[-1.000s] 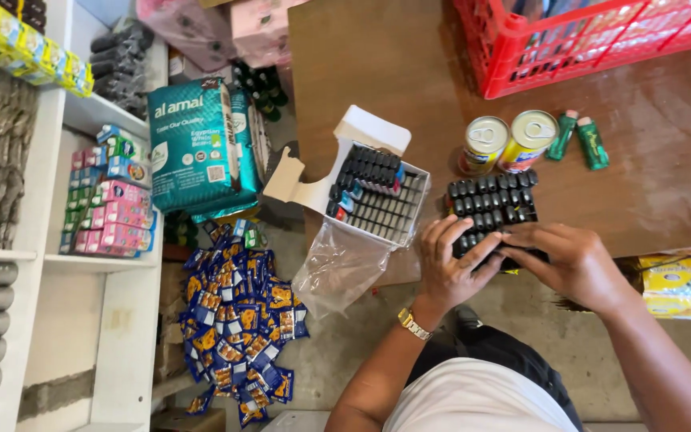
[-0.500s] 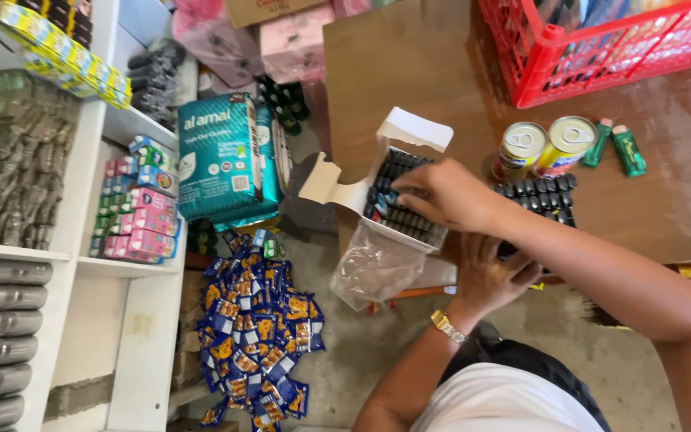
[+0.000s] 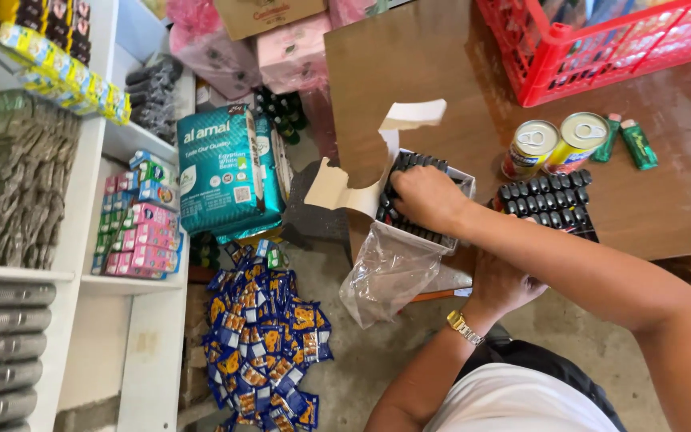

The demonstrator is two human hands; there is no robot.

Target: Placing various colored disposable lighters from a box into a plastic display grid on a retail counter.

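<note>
My right hand (image 3: 427, 197) reaches across into a white cardboard box (image 3: 462, 181) packed with black lighters (image 3: 424, 161); its fingers curl down onto them. The box stands at the corner of a brown table (image 3: 441, 64) with its torn flaps (image 3: 411, 117) open. My left hand (image 3: 504, 285), with a gold watch on the wrist, is at the table's front edge below the box. My right forearm hides its fingers. A second block of black lighters (image 3: 550, 205) lies on the table right of the box.
Two tins (image 3: 555, 144) and two green lighters (image 3: 640, 144) stand behind the block, with a red crate (image 3: 569, 56) beyond. A clear plastic bag (image 3: 385, 276) hangs off the table. Blue packets (image 3: 261, 344) litter the floor beside a teal sack (image 3: 221, 168) and white shelves (image 3: 133, 320).
My right hand left the lighter block and moved left into the white box. My left hand dropped from the block to the table's edge. The view shifted, so everything sits further right.
</note>
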